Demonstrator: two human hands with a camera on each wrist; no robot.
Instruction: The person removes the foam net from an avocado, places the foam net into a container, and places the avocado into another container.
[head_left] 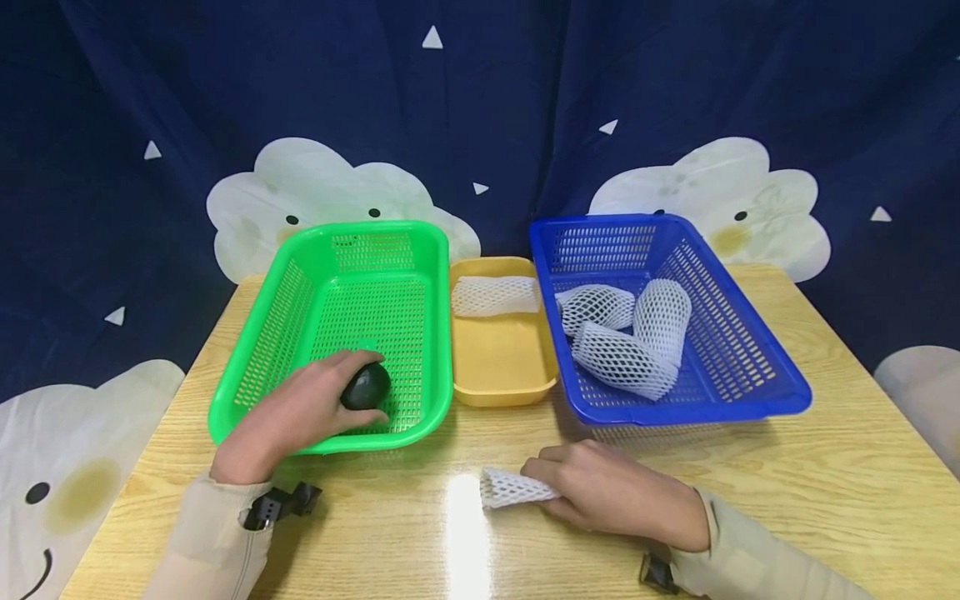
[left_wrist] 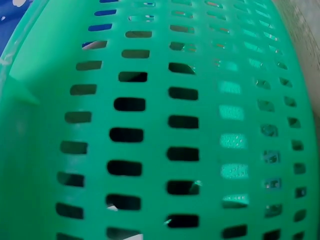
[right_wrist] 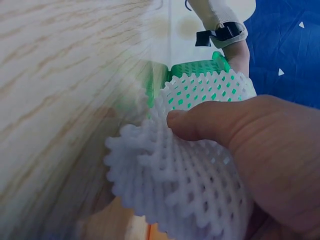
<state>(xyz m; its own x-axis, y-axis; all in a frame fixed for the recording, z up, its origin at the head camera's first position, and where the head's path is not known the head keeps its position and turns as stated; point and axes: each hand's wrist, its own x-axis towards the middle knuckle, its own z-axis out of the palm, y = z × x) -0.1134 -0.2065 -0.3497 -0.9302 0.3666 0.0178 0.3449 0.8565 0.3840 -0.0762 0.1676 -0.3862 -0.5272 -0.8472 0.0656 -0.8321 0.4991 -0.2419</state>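
Observation:
My left hand (head_left: 318,404) reaches into the green basket (head_left: 437,333) and grips a dark, smooth, round fruit (head_left: 367,387) near the front wall, thumb on the near side and fingers on the far side. The left wrist view is filled by the basket's slotted wall (left_wrist: 155,120); hand and fruit are hidden there. Over the front of the table, my right hand (head_left: 607,487) pinches a white foam net sleeve (head_left: 513,488). In the right wrist view the thumb (right_wrist: 210,122) presses on the sleeve (right_wrist: 195,175), whose scalloped mouth gapes to the left.
A yellow tray (head_left: 504,367) stands between the baskets, with a flat foam net sleeve (head_left: 495,296) across its back. The blue basket (head_left: 757,350) on the right holds several bulging foam net sleeves (head_left: 626,358). A dark blue curtain (head_left: 495,100) hangs behind the wooden table (head_left: 382,525).

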